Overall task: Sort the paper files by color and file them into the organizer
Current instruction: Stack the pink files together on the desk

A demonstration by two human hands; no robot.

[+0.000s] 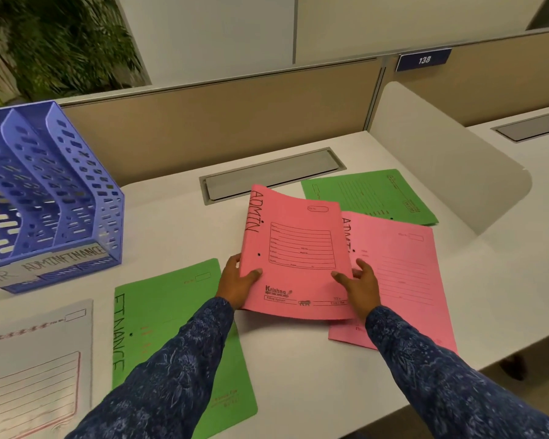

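Note:
A pink file marked ADMIN [298,248] is lifted off the desk, its far edge curling up. My left hand [240,282] grips its lower left edge and my right hand [360,280] grips its lower right edge. A second pink ADMIN file [403,274] lies flat under and to the right of it. One green FINANCE file [171,318] lies at the front left, partly under my left sleeve. Another green file [371,194] lies further back on the right. A white file [35,365] lies at the far left front. The blue slotted organizer [54,191], labelled HR, ADMIN, FINANCE, stands at the back left.
A grey cable hatch [273,175] is set into the white desk [178,223] behind the files. A tan partition [222,122] runs along the back and a white curved divider [438,160] closes the right side. The desk's front edge runs lower right.

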